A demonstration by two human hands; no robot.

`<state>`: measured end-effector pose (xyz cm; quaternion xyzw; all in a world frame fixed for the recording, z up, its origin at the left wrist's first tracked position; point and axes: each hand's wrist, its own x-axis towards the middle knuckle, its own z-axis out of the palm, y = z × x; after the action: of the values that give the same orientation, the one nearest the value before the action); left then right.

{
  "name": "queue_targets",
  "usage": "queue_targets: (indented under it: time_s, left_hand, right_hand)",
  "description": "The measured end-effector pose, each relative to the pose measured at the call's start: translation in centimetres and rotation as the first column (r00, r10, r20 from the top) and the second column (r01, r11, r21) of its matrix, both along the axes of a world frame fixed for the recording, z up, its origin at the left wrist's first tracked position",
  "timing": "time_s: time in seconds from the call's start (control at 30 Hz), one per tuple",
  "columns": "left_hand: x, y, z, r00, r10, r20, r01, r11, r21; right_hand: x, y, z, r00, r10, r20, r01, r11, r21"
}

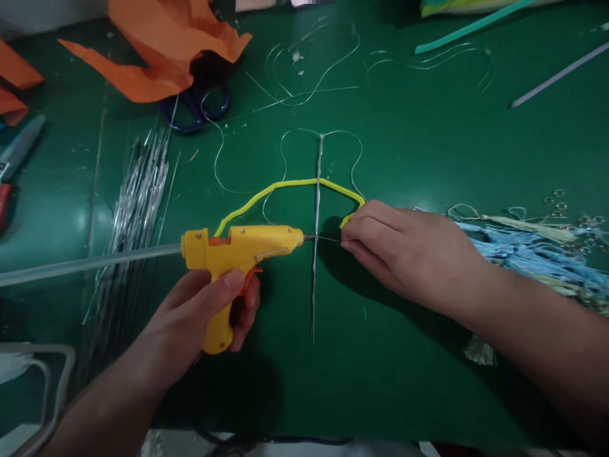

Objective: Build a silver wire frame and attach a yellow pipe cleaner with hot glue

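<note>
My left hand (190, 311) is closed around the handle of a yellow hot glue gun (247, 251), with fingers by its orange trigger. A clear glue stick (95, 265) runs out of the gun's back end. The nozzle points right and meets, or nearly meets, an upright twisted wire stem (318, 203). My right hand (385, 247) pinches a thin wire (330, 240) just right of the stem. A yellow fuzzy strip (290, 183) arches across the stem, its right end at my right fingers. Thin wire loops (354, 152) spread from the stem's top.
A bundle of silvery wires (137, 190) lies at left, near blue-handled scissors (190, 111) under orange paper (162, 44). Light-blue tassels (533, 254) and small metal rings (561, 206) lie at right. Red-handled scissors (14, 152) sit at far left on the green table (404, 393).
</note>
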<state>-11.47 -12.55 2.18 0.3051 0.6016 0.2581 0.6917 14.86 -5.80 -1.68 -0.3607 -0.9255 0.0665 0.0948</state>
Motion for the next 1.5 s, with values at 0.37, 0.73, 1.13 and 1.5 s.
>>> queue_targets:
  time_s: [0.37,0.73,1.13,1.5]
  left_hand:
    - [-0.1,0.1,-0.2,1.0,-0.005,-0.003,0.005,1.0,0.014]
    - [-0.2,0.1,-0.2,1.0,-0.017,-0.006,0.017,1.0,0.008]
    - [-0.3,0.1,-0.3,1.0,-0.017,-0.005,0.017,1.0,0.022]
    - [0.8,-0.1,0.7,0.993,0.092,-0.075,-0.095,0.995,-0.038]
  right_hand:
    - [0.0,0.0,0.0,1.0,-0.008,-0.028,0.008,1.0,-0.01]
    - [0.0,0.0,0.1,1.0,-0.001,0.0,0.001,1.0,-0.019]
    - [-0.1,0.1,-0.1,1.0,-0.019,-0.002,0.019,1.0,-0.021]
    - [-0.4,0.2,0.3,0.998,-0.037,0.046,0.04,0.997,-0.066]
